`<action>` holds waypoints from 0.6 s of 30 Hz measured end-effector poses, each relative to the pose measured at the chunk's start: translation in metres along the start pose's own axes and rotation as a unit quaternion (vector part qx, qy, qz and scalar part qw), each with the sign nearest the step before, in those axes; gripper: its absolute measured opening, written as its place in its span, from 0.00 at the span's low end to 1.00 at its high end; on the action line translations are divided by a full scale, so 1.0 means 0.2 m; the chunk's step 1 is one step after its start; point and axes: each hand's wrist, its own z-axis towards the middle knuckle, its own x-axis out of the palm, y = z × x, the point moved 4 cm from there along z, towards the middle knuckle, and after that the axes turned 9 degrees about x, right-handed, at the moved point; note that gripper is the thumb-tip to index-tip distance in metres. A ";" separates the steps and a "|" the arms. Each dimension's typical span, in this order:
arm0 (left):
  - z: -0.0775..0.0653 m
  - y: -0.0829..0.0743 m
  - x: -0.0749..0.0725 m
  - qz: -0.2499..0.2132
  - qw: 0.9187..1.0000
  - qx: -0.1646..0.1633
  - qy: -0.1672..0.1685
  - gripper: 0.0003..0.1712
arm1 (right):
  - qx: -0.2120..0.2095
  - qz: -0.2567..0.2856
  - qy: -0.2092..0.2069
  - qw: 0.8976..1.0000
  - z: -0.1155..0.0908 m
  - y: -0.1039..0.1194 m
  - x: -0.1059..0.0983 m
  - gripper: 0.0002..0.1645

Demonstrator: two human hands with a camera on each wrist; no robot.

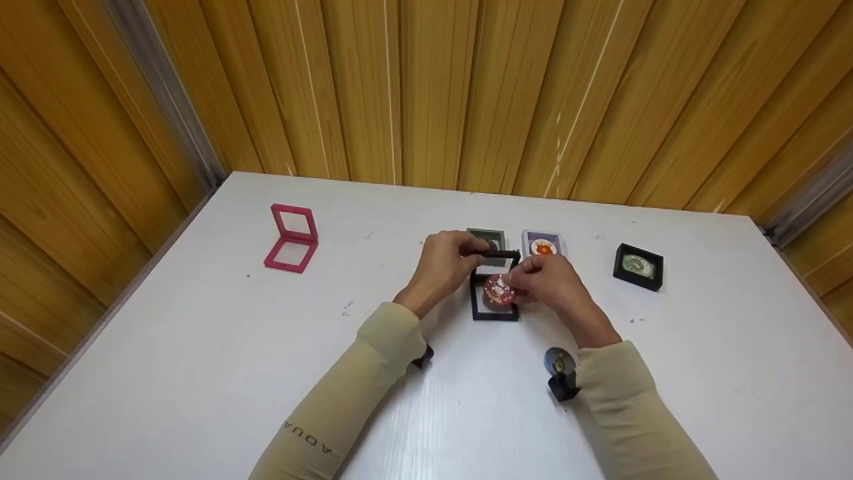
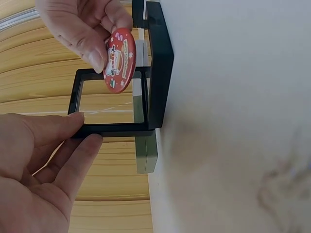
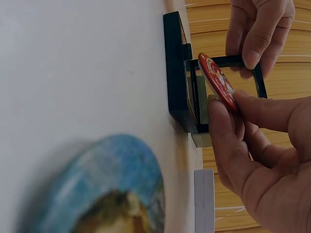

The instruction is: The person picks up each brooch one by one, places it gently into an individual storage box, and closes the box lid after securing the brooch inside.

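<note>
A black hinged display frame point(image 1: 496, 319) lies on the table with its clear-windowed lid raised. My left hand point(image 1: 445, 267) pinches the lid's edge between thumb and fingers, as the left wrist view also shows on the lid point(image 2: 109, 129). Between the thumb and fingers of my right hand point(image 1: 550, 283) is a round red badge point(image 1: 498, 291) with a cartoon print. That badge point(image 2: 119, 60) is tilted above the open lower half and stands apart from its clear film. In the right wrist view the badge point(image 3: 217, 81) appears nearly edge-on.
Behind the hands sit a green frame point(image 1: 496, 233) and a pale lilac frame point(image 1: 533, 235) with an orange-printed badge. A closed black frame point(image 1: 638, 267) lies right; an open pink frame point(image 1: 293, 239) stands left. A blue badge point(image 1: 558, 361) lies by my right wrist.
</note>
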 end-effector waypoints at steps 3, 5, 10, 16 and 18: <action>0.00 0.00 0.00 -0.006 1.000 0.004 -0.002 0.10 | 0.009 -0.008 -0.002 1.000 0.00 -0.01 0.00 0.10; 0.00 0.00 0.00 -0.007 1.000 0.002 -0.003 0.10 | 0.011 -0.011 -0.002 1.000 0.00 -0.01 0.01 0.11; 0.00 0.00 0.00 -0.013 1.000 0.000 -0.002 0.11 | 0.015 -0.010 -0.005 1.000 0.01 -0.01 0.01 0.11; -0.01 0.00 0.00 -0.015 1.000 -0.003 0.001 0.11 | 0.025 -0.011 -0.009 1.000 0.00 -0.02 0.03 0.10; -0.01 0.00 0.01 -0.016 1.000 -0.002 0.001 0.11 | 0.028 -0.013 -0.007 0.999 0.00 -0.02 0.03 0.11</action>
